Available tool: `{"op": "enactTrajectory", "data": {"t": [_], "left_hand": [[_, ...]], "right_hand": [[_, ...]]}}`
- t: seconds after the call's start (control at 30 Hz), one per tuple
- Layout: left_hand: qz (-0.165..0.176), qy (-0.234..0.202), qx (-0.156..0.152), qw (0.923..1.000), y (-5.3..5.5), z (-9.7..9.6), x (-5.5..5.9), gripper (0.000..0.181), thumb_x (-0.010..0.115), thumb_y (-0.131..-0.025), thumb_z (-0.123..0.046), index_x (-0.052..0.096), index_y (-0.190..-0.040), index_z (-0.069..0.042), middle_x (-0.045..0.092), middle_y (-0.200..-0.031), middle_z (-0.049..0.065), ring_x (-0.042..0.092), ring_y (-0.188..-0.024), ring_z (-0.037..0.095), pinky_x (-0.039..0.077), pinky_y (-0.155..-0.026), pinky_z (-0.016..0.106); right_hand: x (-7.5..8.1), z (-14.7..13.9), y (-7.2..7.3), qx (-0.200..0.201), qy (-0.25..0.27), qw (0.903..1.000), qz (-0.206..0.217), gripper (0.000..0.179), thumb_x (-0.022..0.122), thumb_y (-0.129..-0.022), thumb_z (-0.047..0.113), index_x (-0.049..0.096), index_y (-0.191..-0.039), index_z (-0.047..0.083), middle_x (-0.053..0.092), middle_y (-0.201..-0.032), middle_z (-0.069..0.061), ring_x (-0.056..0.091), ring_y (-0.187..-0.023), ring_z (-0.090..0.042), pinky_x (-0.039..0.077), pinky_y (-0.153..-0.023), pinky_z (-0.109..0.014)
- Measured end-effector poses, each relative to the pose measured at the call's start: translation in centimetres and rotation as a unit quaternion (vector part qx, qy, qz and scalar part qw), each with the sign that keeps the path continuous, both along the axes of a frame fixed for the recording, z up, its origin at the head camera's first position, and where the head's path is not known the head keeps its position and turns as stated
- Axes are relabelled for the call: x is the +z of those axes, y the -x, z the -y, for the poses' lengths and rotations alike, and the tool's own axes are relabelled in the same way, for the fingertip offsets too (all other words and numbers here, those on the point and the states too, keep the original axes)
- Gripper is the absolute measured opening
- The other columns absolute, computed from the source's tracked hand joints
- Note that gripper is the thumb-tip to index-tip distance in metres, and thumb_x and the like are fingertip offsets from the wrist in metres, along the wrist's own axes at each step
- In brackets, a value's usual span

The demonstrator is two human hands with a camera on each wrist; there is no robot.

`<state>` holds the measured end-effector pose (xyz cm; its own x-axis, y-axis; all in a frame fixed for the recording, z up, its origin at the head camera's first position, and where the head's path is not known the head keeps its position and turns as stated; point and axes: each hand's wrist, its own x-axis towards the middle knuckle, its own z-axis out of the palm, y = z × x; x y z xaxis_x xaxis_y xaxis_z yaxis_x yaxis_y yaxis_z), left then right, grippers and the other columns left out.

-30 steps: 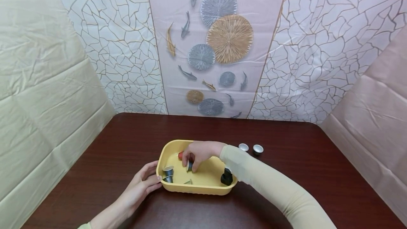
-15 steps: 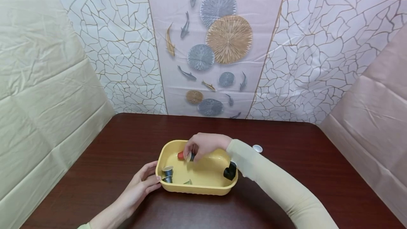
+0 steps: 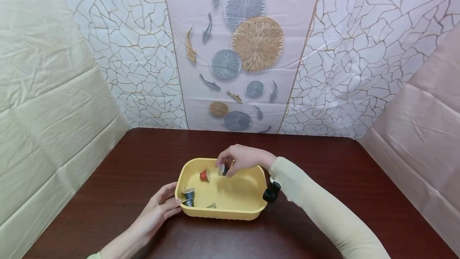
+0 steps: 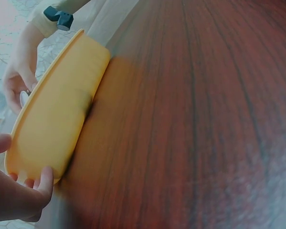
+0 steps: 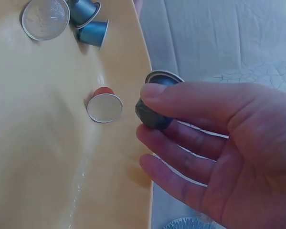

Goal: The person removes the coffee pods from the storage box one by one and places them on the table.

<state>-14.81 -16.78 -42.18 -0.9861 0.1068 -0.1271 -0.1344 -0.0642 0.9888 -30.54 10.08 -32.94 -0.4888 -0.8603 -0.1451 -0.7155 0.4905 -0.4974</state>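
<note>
Dark capsule (image 5: 154, 116) pinched in my right hand (image 3: 246, 157), thumb opposite bent fingers, above the tray (image 3: 235, 191) by its far rim. Long axis roughly sideways, lid facing left. Thumb covers part of it. Left hand (image 3: 161, 205) grips the tray's left end, some fingers hidden.

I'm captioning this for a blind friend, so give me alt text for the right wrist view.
A right hand pinches a dark capsule near the rim of a yellow tray; in it lie a red capsule, two blue capsules and a silver-topped capsule.
</note>
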Motion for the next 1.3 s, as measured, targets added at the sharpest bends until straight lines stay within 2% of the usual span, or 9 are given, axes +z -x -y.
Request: {"op": "enactTrajectory", "data": {"t": [0.2, 0.4, 0.6, 0.8, 1.07, 1.13, 1.3], "left_hand": [[-0.001, -0.001, -0.001, 1.0000, 0.0, 0.0, 0.0, 0.062, 0.059, -0.091, -0.005, 0.034, -0.148, -0.003, 0.040, -0.147, 0.023, 0.054, -0.120, 0.020, 0.052, -0.093, 0.029], [-0.004, 0.000, 0.001, 1.0000, 0.0, 0.1, 0.0, 0.062, 0.059, -0.091, -0.006, 0.034, -0.147, -0.002, 0.040, -0.146, 0.023, 0.055, -0.117, 0.016, 0.052, -0.092, 0.028], [-0.003, 0.002, -0.003, 1.0000, 0.0, 0.3, -0.2, 0.062, 0.058, -0.092, -0.006, 0.031, -0.149, -0.002, 0.038, -0.147, 0.023, 0.054, -0.118, 0.016, 0.052, -0.093, 0.028], [-0.005, 0.004, -0.010, 0.9999, 0.0, 0.4, -0.2, 0.062, 0.057, -0.094, -0.007, 0.030, -0.149, -0.003, 0.037, -0.148, 0.022, 0.054, -0.118, 0.014, 0.052, -0.093, 0.028], [-0.001, 0.000, 0.001, 1.0000, 0.0, 0.2, -0.1, 0.061, 0.057, -0.092, -0.005, 0.033, -0.148, -0.003, 0.040, -0.146, 0.021, 0.054, -0.116, 0.015, 0.052, -0.093, 0.029], [-0.001, 0.001, 0.000, 1.0000, 0.0, 0.2, -0.1, 0.061, 0.058, -0.092, -0.005, 0.033, -0.148, -0.003, 0.040, -0.146, 0.022, 0.054, -0.117, 0.015, 0.052, -0.093, 0.029], [-0.006, 0.006, -0.012, 0.9999, 0.0, 0.3, -0.1, 0.062, 0.057, -0.094, -0.007, 0.029, -0.150, -0.002, 0.037, -0.148, 0.023, 0.054, -0.117, 0.015, 0.051, -0.094, 0.029]], "right_hand": [[0.4, -1.2, -0.8, -0.037, 0.034, 0.9986, -0.012, 0.034, 0.079, -0.082, 0.015, 0.070, -0.114, 0.014, 0.074, -0.103, 0.005, 0.068, -0.089, -0.006, 0.053, -0.080, -0.021], [0.2, -2.6, -1.4, -0.080, 0.080, 0.9932, 0.027, 0.034, 0.079, -0.081, 0.009, 0.069, -0.112, 0.017, 0.073, -0.105, 0.002, 0.070, -0.084, -0.007, 0.055, -0.080, -0.025], [-0.2, -3.8, -1.7, -0.107, 0.129, 0.9832, 0.073, 0.038, 0.076, -0.082, 0.004, 0.067, -0.118, 0.010, 0.071, -0.108, -0.005, 0.068, -0.078, -0.012, 0.056, -0.069, -0.028], [-0.7, -4.6, -1.9, -0.135, 0.155, 0.9761, 0.072, 0.041, 0.075, -0.082, 0.005, 0.065, -0.122, 0.008, 0.070, -0.112, -0.008, 0.069, -0.082, -0.014, 0.058, -0.071, -0.030], [-1.4, -5.2, -2.4, -0.143, 0.201, 0.9617, 0.120, 0.037, 0.074, -0.088, 0.014, 0.062, -0.122, 0.004, 0.067, -0.108, -0.015, 0.069, -0.091, -0.040, 0.058, -0.076, -0.055], [-1.6, -5.4, -2.4, -0.143, 0.208, 0.9596, 0.125, 0.038, 0.073, -0.089, 0.014, 0.062, -0.123, 0.004, 0.067, -0.109, -0.016, 0.069, -0.093, -0.042, 0.058, -0.077, -0.054], [-2.0, -6.3, -2.8, -0.148, 0.225, 0.9545, 0.127, 0.040, 0.074, -0.087, 0.011, 0.061, -0.124, 0.003, 0.066, -0.111, -0.018, 0.070, -0.092, -0.040, 0.061, -0.078, -0.039]]}}
